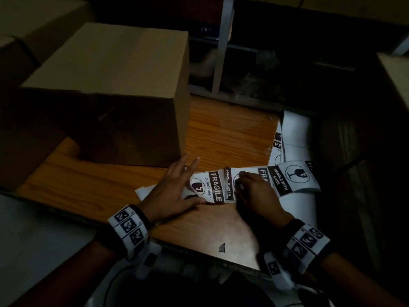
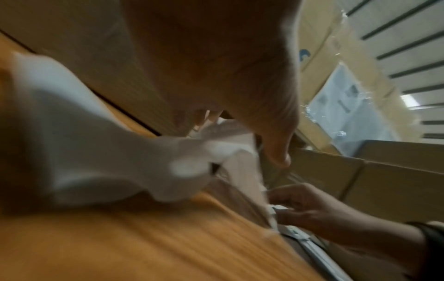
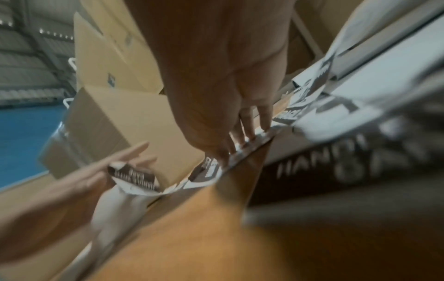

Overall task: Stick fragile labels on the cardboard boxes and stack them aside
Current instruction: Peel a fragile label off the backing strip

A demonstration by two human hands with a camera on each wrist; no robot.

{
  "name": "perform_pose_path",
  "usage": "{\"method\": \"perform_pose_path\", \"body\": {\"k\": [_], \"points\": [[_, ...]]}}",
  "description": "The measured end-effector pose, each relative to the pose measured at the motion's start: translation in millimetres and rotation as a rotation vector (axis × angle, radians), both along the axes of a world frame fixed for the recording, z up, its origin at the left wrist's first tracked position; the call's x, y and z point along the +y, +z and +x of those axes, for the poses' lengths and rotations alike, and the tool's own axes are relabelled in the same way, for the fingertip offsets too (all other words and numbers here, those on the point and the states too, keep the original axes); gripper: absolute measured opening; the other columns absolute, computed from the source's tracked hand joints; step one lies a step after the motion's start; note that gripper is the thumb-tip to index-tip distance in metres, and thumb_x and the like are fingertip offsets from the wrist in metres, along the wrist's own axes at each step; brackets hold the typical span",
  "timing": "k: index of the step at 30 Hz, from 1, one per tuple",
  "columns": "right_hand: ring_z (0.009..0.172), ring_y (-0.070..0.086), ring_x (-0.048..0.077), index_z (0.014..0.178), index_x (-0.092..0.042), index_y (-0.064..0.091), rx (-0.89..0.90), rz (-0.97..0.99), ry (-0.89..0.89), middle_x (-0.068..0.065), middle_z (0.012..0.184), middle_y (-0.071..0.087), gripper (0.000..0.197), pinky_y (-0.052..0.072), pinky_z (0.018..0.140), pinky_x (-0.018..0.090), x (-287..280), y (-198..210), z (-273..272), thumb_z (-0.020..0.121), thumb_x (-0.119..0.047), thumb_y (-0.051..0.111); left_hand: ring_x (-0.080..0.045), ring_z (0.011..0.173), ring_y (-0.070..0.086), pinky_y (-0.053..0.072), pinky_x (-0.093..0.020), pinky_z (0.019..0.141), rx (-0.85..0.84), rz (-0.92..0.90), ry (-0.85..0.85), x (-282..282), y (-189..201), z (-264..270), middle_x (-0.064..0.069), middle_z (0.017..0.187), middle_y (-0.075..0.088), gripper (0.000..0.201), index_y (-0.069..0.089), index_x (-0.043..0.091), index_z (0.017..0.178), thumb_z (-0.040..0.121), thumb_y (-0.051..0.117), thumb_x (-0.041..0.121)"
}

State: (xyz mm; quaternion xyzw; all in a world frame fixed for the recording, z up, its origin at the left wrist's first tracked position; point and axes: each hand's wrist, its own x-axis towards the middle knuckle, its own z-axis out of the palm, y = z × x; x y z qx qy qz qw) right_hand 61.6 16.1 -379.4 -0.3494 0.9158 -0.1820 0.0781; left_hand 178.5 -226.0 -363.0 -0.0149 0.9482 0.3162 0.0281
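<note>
A plain brown cardboard box (image 1: 110, 69) stands at the back left of the wooden table (image 1: 225, 134). In front of it lies a strip of black-and-white FRAGILE labels (image 1: 215, 187), running from the middle to the right. My left hand (image 1: 190, 180) lies flat on the strip's left end with straight fingers, its thumb along the label's near edge. My right hand (image 1: 243, 185) is curled over the middle of the strip, and its fingertips (image 3: 247, 136) pinch at a label's edge. The right wrist view shows the label's left end curling up by my left hand (image 3: 115, 163).
More label sheets (image 1: 294, 129) hang over the table's right edge. Other cardboard boxes stand at the far left (image 1: 13, 63) and far right (image 1: 396, 74). A grey shelf frame (image 1: 221, 45) rises behind the table. A small paper scrap (image 1: 222, 248) lies near the front edge.
</note>
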Motion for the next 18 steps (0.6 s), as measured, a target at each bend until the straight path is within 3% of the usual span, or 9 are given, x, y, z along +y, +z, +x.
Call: {"method": "perform_pose_path", "body": {"k": [2,4,7,9,12,14,16,18], "points": [[0.099,0.062,0.021,0.085,-0.013,0.068,-0.030,0.031,0.057,0.004,0.110,0.065,0.009,0.044,0.074,0.022,4.5,3.7,-8.6,0.087,-0.019,0.062,-0.020,0.147,0.005,0.023,-0.048,0.116,-0.010,0.017,0.046,0.0,-0.8,3.4,0.007,0.163,-0.001,0.102,-0.005,0.050,0.150,0.069,0.048,0.081],[0.097,0.064,0.024,0.086,-0.009,0.069,-0.088,0.053,0.107,0.007,0.105,0.067,0.010,0.049,0.076,0.029,6.7,13.9,-13.9,0.086,-0.015,0.062,-0.019,0.145,0.009,0.024,-0.046,0.115,-0.027,0.006,0.076,1.2,1.1,7.0,0.006,0.162,0.006,0.101,-0.002,0.045,0.152,0.071,0.048,0.079],[0.101,0.066,0.029,0.110,-0.007,0.070,-0.112,-0.062,0.013,0.013,0.119,0.068,0.023,0.051,0.085,0.035,3.5,34.5,-12.0,0.090,-0.015,0.065,-0.023,0.139,0.019,0.030,-0.044,0.113,-0.024,-0.043,0.072,2.3,0.5,8.3,0.000,0.157,0.017,0.105,-0.001,0.038,0.154,0.072,0.052,0.076],[0.101,0.066,0.024,0.117,-0.009,0.069,-0.183,-0.165,-0.065,0.007,0.118,0.069,0.029,0.051,0.088,0.034,-7.5,49.0,2.1,0.090,-0.020,0.067,-0.025,0.135,0.024,0.035,-0.050,0.109,-0.032,-0.116,0.047,2.0,-3.0,9.0,-0.003,0.153,0.021,0.108,-0.006,0.041,0.153,0.071,0.054,0.076],[0.085,0.066,0.015,0.103,-0.014,0.073,-0.357,-0.206,-0.015,0.002,0.099,0.073,0.018,0.053,0.080,0.032,-33.1,59.6,37.7,0.091,-0.026,0.066,-0.026,0.131,0.024,0.036,-0.049,0.106,-0.085,-0.178,-0.008,1.9,-5.5,10.9,-0.003,0.149,0.018,0.115,-0.019,0.048,0.148,0.071,0.063,0.072],[0.074,0.062,0.010,0.098,-0.016,0.073,-0.399,-0.193,0.038,0.001,0.087,0.071,0.014,0.047,0.069,0.026,-52.1,55.1,58.4,0.091,-0.025,0.065,-0.026,0.129,0.023,0.036,-0.045,0.104,-0.090,-0.189,-0.056,-0.3,-4.5,9.9,-0.001,0.146,0.016,0.113,-0.024,0.051,0.145,0.068,0.054,0.079],[0.070,0.059,0.010,0.098,-0.016,0.074,-0.409,-0.203,0.028,0.000,0.085,0.071,0.014,0.040,0.063,0.023,-66.5,46.6,69.8,0.089,-0.021,0.064,-0.027,0.129,0.025,0.036,-0.042,0.102,-0.079,-0.178,-0.091,-5.4,-4.1,9.6,-0.001,0.145,0.016,0.108,-0.027,0.054,0.142,0.065,0.044,0.082],[0.076,0.059,0.010,0.100,-0.014,0.073,-0.445,-0.209,-0.034,-0.001,0.089,0.070,0.017,0.038,0.066,0.022,-75.3,40.5,73.3,0.085,-0.015,0.064,-0.027,0.131,0.024,0.034,-0.040,0.103,-0.074,-0.140,-0.120,-13.0,-6.4,9.6,-0.004,0.148,0.015,0.109,-0.026,0.053,0.142,0.067,0.048,0.080]]}}
